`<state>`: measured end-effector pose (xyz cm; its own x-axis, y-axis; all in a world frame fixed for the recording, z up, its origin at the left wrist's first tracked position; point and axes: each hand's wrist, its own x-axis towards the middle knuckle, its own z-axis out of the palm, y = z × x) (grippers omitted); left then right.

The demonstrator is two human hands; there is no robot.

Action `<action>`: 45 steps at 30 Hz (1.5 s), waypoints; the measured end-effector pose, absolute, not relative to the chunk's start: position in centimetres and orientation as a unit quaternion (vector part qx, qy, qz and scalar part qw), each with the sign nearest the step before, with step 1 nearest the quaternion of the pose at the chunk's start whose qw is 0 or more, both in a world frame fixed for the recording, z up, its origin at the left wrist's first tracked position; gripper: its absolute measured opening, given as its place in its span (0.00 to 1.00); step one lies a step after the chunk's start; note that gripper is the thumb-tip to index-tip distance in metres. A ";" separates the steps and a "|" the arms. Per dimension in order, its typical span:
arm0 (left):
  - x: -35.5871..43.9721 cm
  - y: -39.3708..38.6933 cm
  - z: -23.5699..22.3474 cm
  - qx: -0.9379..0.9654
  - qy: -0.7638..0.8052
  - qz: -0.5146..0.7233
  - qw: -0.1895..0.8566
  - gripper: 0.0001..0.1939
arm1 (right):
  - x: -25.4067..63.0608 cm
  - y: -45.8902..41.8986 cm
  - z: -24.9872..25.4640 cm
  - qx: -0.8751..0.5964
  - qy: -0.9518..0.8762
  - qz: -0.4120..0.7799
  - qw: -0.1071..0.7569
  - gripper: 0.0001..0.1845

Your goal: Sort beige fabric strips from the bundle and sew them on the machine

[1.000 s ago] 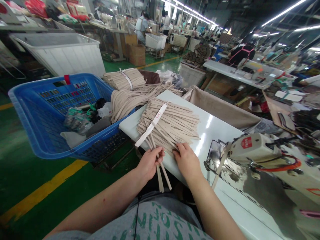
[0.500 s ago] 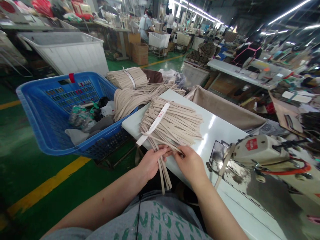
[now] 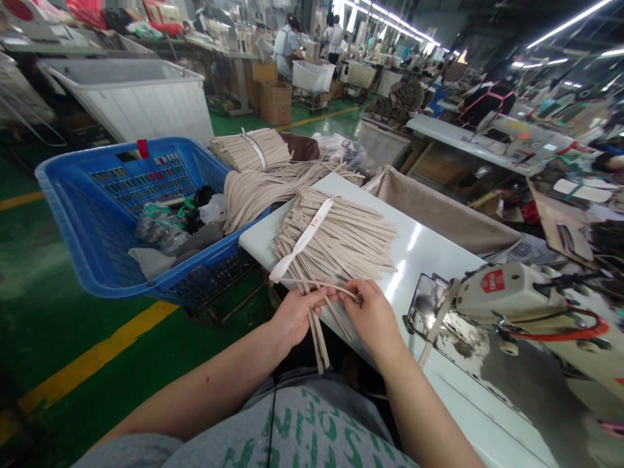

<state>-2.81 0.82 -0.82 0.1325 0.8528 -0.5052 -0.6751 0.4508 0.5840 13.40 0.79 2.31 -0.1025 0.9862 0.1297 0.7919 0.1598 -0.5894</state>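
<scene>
A bundle of beige fabric strips (image 3: 348,237) lies on the white sewing table, with a white marked band (image 3: 309,234) across it. At the table's near edge, my left hand (image 3: 295,315) is closed on a few loose strips (image 3: 319,341) whose ends hang down towards my lap. My right hand (image 3: 373,318) pinches a single strip (image 3: 336,285) that runs leftward over the others, above my left fingers. Both hands are close together, just in front of the bundle. The fingertips of my right hand are partly hidden.
To the right stands a sewing machine (image 3: 492,292) with a strip at its plate. A blue basket (image 3: 73,221) holding bags and cloth is at the left. More beige strips (image 3: 266,198) are heaped behind its edge. A fabric-lined bin (image 3: 439,208) adjoins the table's far side.
My right hand has drawn one strip slightly up, apart from the others. One hanging strip has swung to the right, and fewer ends hang together below my left hand.
</scene>
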 end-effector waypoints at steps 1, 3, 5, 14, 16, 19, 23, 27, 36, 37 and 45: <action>-2.9 0.8 -0.8 0.107 0.408 0.507 0.752 0.09 | 13.5 0.9 2.3 -0.627 -0.724 0.155 0.243 0.08; -3.1 0.8 -0.8 0.106 0.407 0.497 0.759 0.09 | 13.7 1.2 2.2 -0.632 -0.740 0.107 0.203 0.11; -3.3 0.7 -0.9 0.111 0.414 0.492 0.758 0.09 | 13.8 1.4 2.1 -0.631 -0.755 0.078 0.161 0.11; -3.7 0.0 -0.4 0.232 0.366 0.501 0.749 0.14 | 12.5 -0.4 3.5 -0.603 -0.788 0.002 0.122 0.11; -3.6 0.0 -0.1 0.222 0.375 0.509 0.742 0.15 | 12.1 -0.9 4.2 -0.573 -0.806 0.035 0.144 0.11; -3.4 0.3 -0.3 0.170 0.443 0.506 0.721 0.14 | 12.2 -0.8 4.7 -0.520 -0.814 0.155 0.206 0.09; -3.6 0.6 -1.0 0.133 0.485 0.490 0.712 0.15 | 13.6 1.4 3.1 -0.556 -0.769 0.159 0.270 0.14; -3.9 0.2 -0.8 0.134 0.469 0.493 0.720 0.17 | 14.8 3.6 0.8 -0.570 -0.790 0.071 0.213 0.15; -3.2 0.2 0.4 0.036 0.428 0.511 0.745 0.07 | 14.4 3.8 0.8 -0.542 -0.831 -0.047 0.117 0.10; -3.1 0.2 0.4 0.037 0.424 0.513 0.745 0.06 | 14.2 3.3 1.2 -0.541 -0.832 -0.066 0.109 0.10; -2.8 0.5 0.0 0.072 0.372 0.535 0.755 0.13 | 12.7 -0.3 3.7 -0.499 -0.848 0.088 0.151 0.11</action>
